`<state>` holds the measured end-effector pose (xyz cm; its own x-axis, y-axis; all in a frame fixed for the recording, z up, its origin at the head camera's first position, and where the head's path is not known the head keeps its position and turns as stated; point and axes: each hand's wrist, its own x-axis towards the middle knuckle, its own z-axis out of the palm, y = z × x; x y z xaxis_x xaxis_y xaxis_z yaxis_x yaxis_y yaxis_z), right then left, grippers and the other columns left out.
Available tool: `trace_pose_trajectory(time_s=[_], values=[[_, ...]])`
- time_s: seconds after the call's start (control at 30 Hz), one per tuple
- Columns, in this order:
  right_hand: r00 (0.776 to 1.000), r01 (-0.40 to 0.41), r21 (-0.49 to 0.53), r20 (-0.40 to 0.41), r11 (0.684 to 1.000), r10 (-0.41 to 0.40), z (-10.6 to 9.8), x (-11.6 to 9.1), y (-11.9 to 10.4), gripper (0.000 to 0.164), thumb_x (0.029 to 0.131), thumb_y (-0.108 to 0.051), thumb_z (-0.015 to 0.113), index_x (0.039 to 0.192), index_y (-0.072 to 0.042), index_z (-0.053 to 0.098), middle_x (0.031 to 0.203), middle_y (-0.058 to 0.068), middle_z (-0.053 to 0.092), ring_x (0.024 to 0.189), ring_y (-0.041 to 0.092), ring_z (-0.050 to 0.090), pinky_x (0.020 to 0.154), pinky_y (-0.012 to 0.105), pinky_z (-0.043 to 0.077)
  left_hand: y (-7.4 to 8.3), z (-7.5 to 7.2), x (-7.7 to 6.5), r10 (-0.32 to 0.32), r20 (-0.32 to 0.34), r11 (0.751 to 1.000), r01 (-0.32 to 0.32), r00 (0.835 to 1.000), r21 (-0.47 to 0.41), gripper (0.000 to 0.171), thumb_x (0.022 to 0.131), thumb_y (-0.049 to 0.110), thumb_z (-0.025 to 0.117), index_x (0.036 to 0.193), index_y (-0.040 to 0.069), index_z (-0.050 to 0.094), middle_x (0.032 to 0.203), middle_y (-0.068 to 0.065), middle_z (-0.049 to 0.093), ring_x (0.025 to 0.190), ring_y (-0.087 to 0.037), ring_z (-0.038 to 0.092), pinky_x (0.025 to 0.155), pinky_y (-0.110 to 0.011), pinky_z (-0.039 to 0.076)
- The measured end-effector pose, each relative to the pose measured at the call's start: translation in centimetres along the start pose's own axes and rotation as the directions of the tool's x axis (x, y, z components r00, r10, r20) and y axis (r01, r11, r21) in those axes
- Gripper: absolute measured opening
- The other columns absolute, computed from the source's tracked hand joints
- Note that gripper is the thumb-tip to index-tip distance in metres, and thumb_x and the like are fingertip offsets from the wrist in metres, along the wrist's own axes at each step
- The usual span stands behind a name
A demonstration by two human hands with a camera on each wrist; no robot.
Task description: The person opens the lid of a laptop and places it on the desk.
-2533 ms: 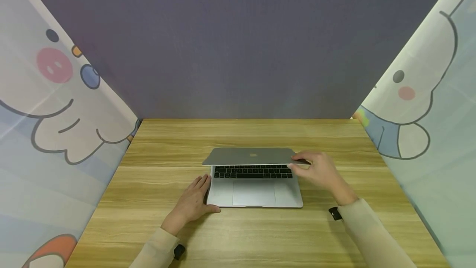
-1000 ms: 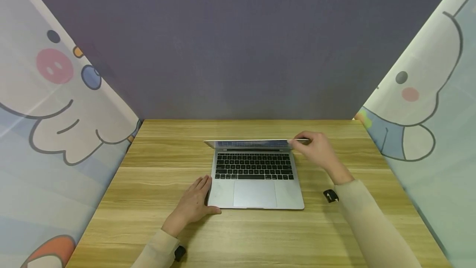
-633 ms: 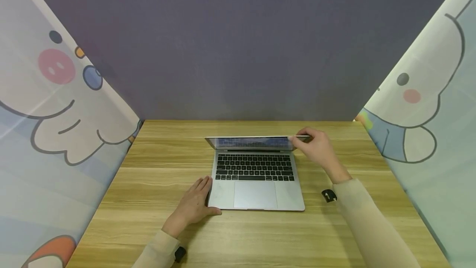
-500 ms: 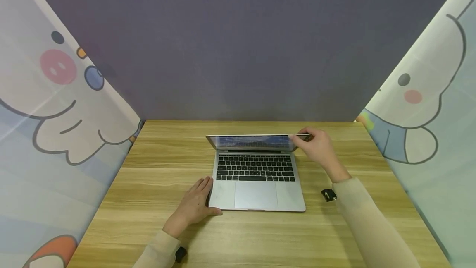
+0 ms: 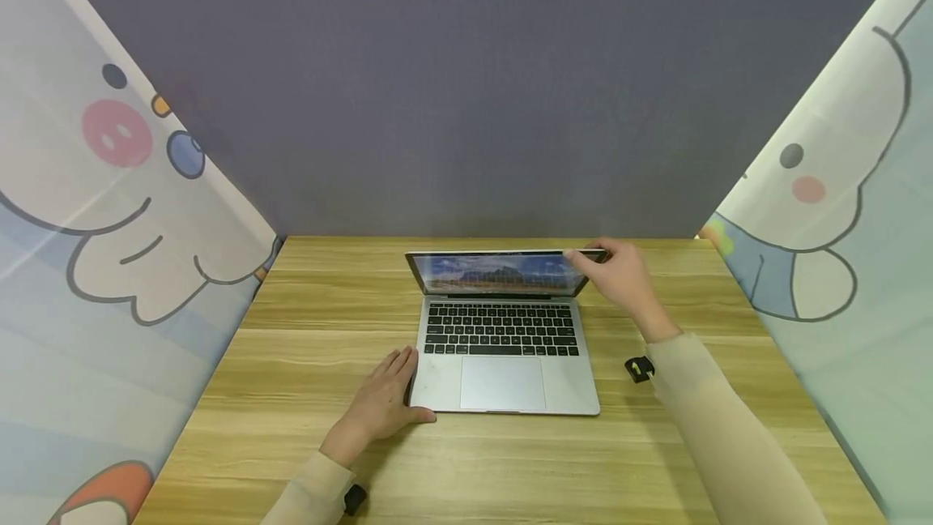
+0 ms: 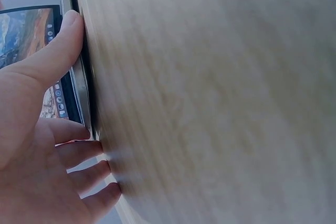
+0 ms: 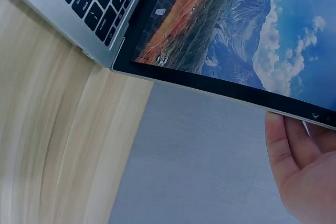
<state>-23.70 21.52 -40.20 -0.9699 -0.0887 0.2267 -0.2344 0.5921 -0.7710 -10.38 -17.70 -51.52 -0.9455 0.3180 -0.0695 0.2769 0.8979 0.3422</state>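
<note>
A silver laptop (image 5: pixel 568 386) lies on the wooden table with its keyboard facing up. Its screen (image 5: pixel 499 272) stands raised and lit, showing a mountain and clouds. At the screen's upper right corner my right hand (image 5: pixel 621 278) pinches the edge, thumb on the display side and fingers behind. The right wrist view shows those fingers at the rim of the screen (image 7: pixel 226 45). My left hand (image 5: pixel 382 399) rests on the table against the base's left side, fingers extended along it, thumb at the front left corner.
The wooden table (image 5: pixel 503 468) extends around the laptop. A dark grey panel (image 5: pixel 481 104) rises behind its far edge. Cartoon-printed curtains (image 5: pixel 95 266) flank both sides. Each sleeve has a small black device (image 5: pixel 639 369) at the wrist.
The laptop's screen has swung up and back from nearly down, uncovering the keyboard and display. My right hand has moved away from me with its corner. The left hand has stayed put.
</note>
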Motion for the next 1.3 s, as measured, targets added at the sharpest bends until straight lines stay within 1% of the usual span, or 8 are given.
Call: trace_pose_trajectory(time_s=[0.17, 0.3, 0.47, 0.77, 1.0, 1.07, 1.2, 1.3], values=[[1.0, -0.011, 0.011, -0.001, 1.0, 0.011, 0.0, 0.6, -0.1, 0.057, 0.092, -0.055, 0.07, 0.113, -0.003, 0.072, 0.075, 0.013, 0.068, 0.044, 0.014, 0.041, 0.043, 0.033, 0.039, -0.1, 0.1, 0.0, 0.004, -0.003, 1.0, -0.004, 1.0, -0.009, 0.113, 0.075, 0.057, 0.083, 0.154, -0.008, 0.033, 0.159, -0.028, 0.034, 0.147, -0.046, 0.031, 0.121, -0.054, 0.026], [1.0, -0.004, 0.002, -0.006, 1.0, 0.004, 0.0, 1.2, 0.1, 0.056, 0.092, -0.056, 0.069, 0.108, -0.002, 0.072, 0.056, 0.002, 0.051, 0.041, 0.011, 0.032, 0.041, 0.031, 0.034, 0.0, 0.0, 0.0, 0.007, -0.005, 1.0, -0.007, 1.0, -0.008, 0.113, 0.075, 0.057, 0.082, 0.154, -0.009, 0.034, 0.158, -0.028, 0.034, 0.147, -0.046, 0.031, 0.121, -0.054, 0.026], [1.0, -0.01, -0.005, -0.008, 1.0, 0.01, 0.0, 1.8, 0.2, 0.059, 0.091, -0.06, 0.068, 0.105, -0.003, 0.071, 0.05, -0.006, 0.034, 0.042, 0.012, 0.027, 0.042, 0.032, 0.032, 0.1, 0.0, 0.0, 0.004, -0.006, 1.0, -0.004, 1.0, -0.006, 0.113, 0.075, 0.057, 0.082, 0.153, -0.009, 0.034, 0.158, -0.028, 0.034, 0.147, -0.046, 0.031, 0.121, -0.054, 0.026], [1.0, -0.005, -0.021, -0.019, 1.0, 0.004, -0.1, 2.5, 0.2, 0.058, 0.092, -0.06, 0.066, 0.098, -0.002, 0.069, 0.05, -0.006, 0.03, 0.043, 0.013, 0.025, 0.045, 0.033, 0.033, 0.2, 0.0, 0.0, -0.006, 0.001, 1.0, 0.006, 1.0, -0.007, 0.113, 0.075, 0.057, 0.083, 0.154, -0.009, 0.034, 0.159, -0.027, 0.034, 0.147, -0.045, 0.031, 0.121, -0.054, 0.026], [0.999, -0.032, -0.037, -0.024, 0.999, 0.031, 0.0, 2.8, 0.2, 0.069, 0.092, -0.063, 0.065, 0.121, 0.0, 0.069, 0.075, 0.016, 0.063, 0.046, 0.013, 0.03, 0.054, 0.037, 0.039, 0.1, 0.0, 0.1, -0.019, 0.001, 1.0, 0.019, 1.0, -0.004, 0.114, 0.075, 0.059, 0.082, 0.154, -0.007, 0.034, 0.159, -0.026, 0.034, 0.147, -0.044, 0.03, 0.121, -0.053, 0.026], [0.999, -0.032, -0.04, -0.027, 0.999, 0.031, 0.1, 2.9, 0.2, 0.068, 0.092, -0.063, 0.064, 0.12, -0.001, 0.069, 0.072, 0.015, 0.062, 0.045, 0.013, 0.029, 0.053, 0.037, 0.039, 0.0, 0.1, 0.1, -0.018, 0.002, 1.0, 0.018, 1.0, 0.0, 0.114, 0.075, 0.059, 0.082, 0.154, -0.007, 0.034, 0.159, -0.026, 0.034, 0.147, -0.044, 0.03, 0.121, -0.053, 0.026], [0.999, -0.019, -0.031, -0.034, 0.999, 0.018, 0.1, 2.8, 0.4, 0.057, 0.092, -0.061, 0.065, 0.097, -0.004, 0.068, 0.053, 0.001, 0.038, 0.044, 0.013, 0.026, 0.048, 0.034, 0.034, 0.0, 0.1, 0.1, -0.018, 0.0, 1.0, 0.018, 1.0, 0.002, 0.114, 0.074, 0.06, 0.082, 0.154, -0.007, 0.035, 0.159, -0.026, 0.035, 0.147, -0.044, 0.031, 0.121, -0.053, 0.027], [0.999, -0.024, -0.026, -0.031, 0.999, 0.023, 0.1, 2.8, 0.4, 0.058, 0.092, -0.061, 0.066, 0.098, -0.003, 0.068, 0.055, -0.004, 0.038, 0.044, 0.013, 0.026, 0.048, 0.034, 0.034, 0.0, 0.1, 0.1, -0.019, -0.004, 1.0, 0.019, 1.0, 0.0, 0.114, 0.074, 0.06, 0.082, 0.154, -0.007, 0.035, 0.159, -0.026, 0.035, 0.147, -0.044, 0.031, 0.121, -0.053, 0.027]])
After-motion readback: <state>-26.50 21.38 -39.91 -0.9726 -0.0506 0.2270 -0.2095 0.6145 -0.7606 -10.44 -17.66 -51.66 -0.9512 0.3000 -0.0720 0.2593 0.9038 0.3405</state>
